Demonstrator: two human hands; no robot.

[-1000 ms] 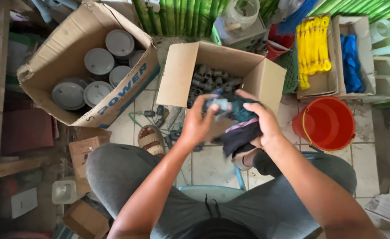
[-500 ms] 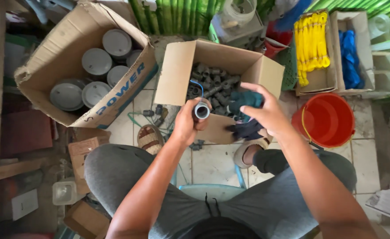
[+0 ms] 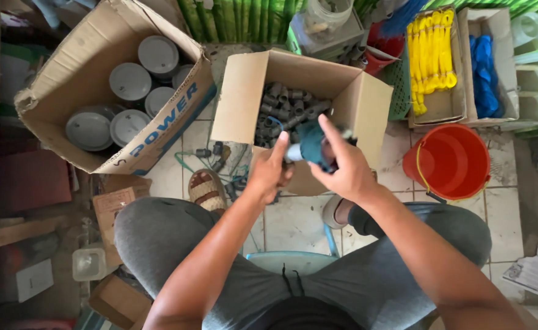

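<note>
1. We've got both hands up together over the near edge of the middle cardboard box [image 3: 354, 104], which is full of small grey pipe fittings [image 3: 284, 104].
2. Our left hand [image 3: 270, 171] is closed around one end of a short grey fitting [image 3: 293, 153], thumb pointing up.
3. Our right hand [image 3: 342, 168] is clamped on a dark teal cloth [image 3: 313, 142] that's wrapped round the other end of that fitting, index finger stretched out over the top. So the fitting sits right between the two hands, just above the box's near wall.
4. Far left there's a bigger cardboard box [image 3: 55, 79] tipped open, holding round grey caps [image 3: 129, 80].
5. To the right an orange bucket [image 3: 451, 160] stands on the tiled floor [image 3: 293, 220], close to our right knee.
6. Farther right, open boxes hold yellow bundles [image 3: 431, 58] and blue bundles [image 3: 486, 67].
7. A sandal [image 3: 206, 189] shows just left of our left hand, with a few loose fittings on the floor beside it.
</note>
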